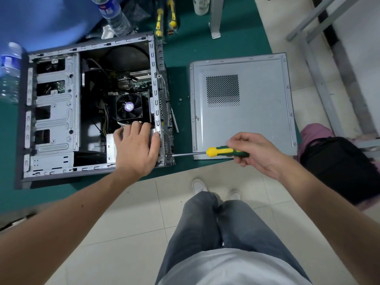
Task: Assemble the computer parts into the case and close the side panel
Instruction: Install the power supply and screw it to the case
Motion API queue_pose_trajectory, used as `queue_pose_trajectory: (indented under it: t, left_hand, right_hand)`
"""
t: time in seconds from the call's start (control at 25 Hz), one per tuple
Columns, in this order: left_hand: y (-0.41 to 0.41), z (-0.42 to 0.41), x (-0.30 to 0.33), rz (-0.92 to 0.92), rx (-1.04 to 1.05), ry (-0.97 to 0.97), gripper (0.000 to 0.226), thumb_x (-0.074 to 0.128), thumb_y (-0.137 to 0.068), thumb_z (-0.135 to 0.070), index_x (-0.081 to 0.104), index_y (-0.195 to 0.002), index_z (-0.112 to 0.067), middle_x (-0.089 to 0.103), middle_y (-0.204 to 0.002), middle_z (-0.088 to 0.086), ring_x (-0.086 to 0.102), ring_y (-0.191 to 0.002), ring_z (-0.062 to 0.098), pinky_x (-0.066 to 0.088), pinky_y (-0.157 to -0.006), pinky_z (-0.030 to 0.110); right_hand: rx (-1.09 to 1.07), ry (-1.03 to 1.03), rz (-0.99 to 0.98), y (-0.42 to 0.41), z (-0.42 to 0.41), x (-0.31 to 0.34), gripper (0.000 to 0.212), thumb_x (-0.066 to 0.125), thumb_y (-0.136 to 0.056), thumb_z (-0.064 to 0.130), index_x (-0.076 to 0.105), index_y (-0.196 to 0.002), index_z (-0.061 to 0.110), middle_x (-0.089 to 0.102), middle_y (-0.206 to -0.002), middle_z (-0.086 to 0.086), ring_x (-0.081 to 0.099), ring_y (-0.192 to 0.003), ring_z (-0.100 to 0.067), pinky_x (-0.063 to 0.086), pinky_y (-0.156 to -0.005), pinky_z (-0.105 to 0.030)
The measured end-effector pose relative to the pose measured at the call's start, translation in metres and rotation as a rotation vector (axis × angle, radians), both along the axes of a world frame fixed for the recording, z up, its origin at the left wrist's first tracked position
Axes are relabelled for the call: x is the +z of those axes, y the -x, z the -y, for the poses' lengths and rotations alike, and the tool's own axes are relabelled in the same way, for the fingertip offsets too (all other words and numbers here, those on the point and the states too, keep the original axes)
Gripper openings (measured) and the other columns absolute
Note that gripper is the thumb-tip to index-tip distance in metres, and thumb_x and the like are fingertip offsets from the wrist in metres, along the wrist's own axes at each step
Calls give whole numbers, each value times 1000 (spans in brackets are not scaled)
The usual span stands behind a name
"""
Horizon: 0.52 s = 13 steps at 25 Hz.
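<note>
An open grey computer case [53,112] lies on its side on the green table, showing a motherboard with a black CPU fan [129,106]. My left hand [136,146] rests flat on the silver power supply [110,148] in the case's near right corner. My right hand [249,150] grips a green and yellow screwdriver [227,152], its shaft level and its tip at a screw on the case's rear panel [167,138]. The grey side panel [242,105] lies flat to the right of the case.
Two water bottles [115,14] [9,73] stand behind and left of the case. More yellow-handled tools [164,17] lie at the back. Small screws [180,99] sit between case and panel. A metal frame [320,58] and a dark bag [337,167] are at right.
</note>
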<state>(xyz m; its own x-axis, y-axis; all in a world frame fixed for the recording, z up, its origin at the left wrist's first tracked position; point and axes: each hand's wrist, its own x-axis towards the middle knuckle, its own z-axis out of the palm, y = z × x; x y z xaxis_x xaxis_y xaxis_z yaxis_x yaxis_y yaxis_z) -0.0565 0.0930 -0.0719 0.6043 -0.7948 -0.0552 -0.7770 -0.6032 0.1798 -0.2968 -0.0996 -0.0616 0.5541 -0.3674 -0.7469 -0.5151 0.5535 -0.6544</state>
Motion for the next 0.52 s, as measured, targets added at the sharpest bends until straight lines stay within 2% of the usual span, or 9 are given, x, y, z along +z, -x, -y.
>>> queue_pose_trajectory:
  t: [0.08,0.12,0.2,0.24,0.28,0.4,0.44,0.52]
  left_hand:
    - [0,-1,-1,2,-8,5,27,26,-99,-41,40,-88,-20,40,-89,-2,39,-87,22,30,-95,47]
    - [0,-1,-2,1,-12,5,27,26,-99,-40,39,-88,-20,40,-88,-2,39,-87,22,30,-95,47]
    - [0,0,-2,4,-18,6,27,26,-99,-40,39,-87,-20,41,-88,-2,38,-86,21,30,-95,47]
    - [0,0,-2,4,-19,5,27,26,-99,-40,38,-87,-20,41,-88,-2,38,-86,21,30,-95,47]
    - [-1,0,-2,5,-19,7,26,26,-99,-40,37,-87,-21,40,-88,-2,37,-86,20,30,-95,47]
    - [0,-1,-2,7,-18,19,24,26,-99,-40,35,-86,-23,40,-87,-3,37,-85,19,30,-94,46]
    - [0,-1,-2,8,-17,21,24,26,-99,-40,35,-86,-23,41,-87,-3,37,-85,19,30,-94,46]
    - [-1,0,-3,2,-17,20,24,27,-99,-41,36,-86,-23,42,-87,-3,38,-85,20,30,-95,46]
  right_hand:
    - [57,95,-62,-3,-1,0,28,65,-91,39,66,-82,13,72,-75,-9,53,-53,-17,39,-42,-23]
    - [81,95,-58,-2,1,-1,27,67,-89,41,67,-83,15,72,-78,-4,55,-56,-16,40,-44,-23]
    - [70,10,23,2,8,-1,9,73,-86,26,67,-85,19,68,-83,3,58,-64,-14,45,-51,-25]
    - [50,-24,53,4,9,-1,6,72,-86,19,66,-84,19,67,-83,1,58,-63,-15,46,-51,-26]
    - [58,-12,45,4,9,-3,7,70,-88,20,66,-83,18,68,-80,-3,57,-59,-16,44,-48,-25]
    - [168,48,-51,2,3,-3,30,64,-90,45,66,-82,16,72,-76,-9,51,-51,-15,39,-43,-23]
    - [174,2,-34,4,4,-4,27,68,-86,44,67,-83,18,71,-79,-6,52,-55,-14,41,-46,-24]
    - [113,-112,80,11,7,-3,11,76,-79,23,68,-86,19,66,-83,-3,56,-62,-15,47,-53,-26]
